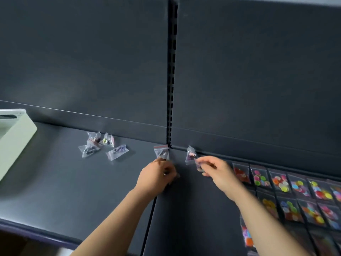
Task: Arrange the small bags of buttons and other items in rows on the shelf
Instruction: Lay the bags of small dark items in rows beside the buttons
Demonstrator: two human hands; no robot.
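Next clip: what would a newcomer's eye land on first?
Both hands at centre: the left hand holds up a red-striped bag, the right hand pinches another small bag. Neat rows of bright button bags line the shelf at right; a loose heap of bags lies back left.

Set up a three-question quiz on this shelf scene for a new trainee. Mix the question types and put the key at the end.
1. Multiple choice: on which part of the shelf do the rows of button bags lie?
A) the left half
B) the right half
C) both halves
2. True or false: the left hand holds nothing.
3. Fill in: the bag with a pink item is pinched by the ___ hand.

Key
1. B
2. False: it pinches the red-strip bag.
3. Right: the right hand pinches it.
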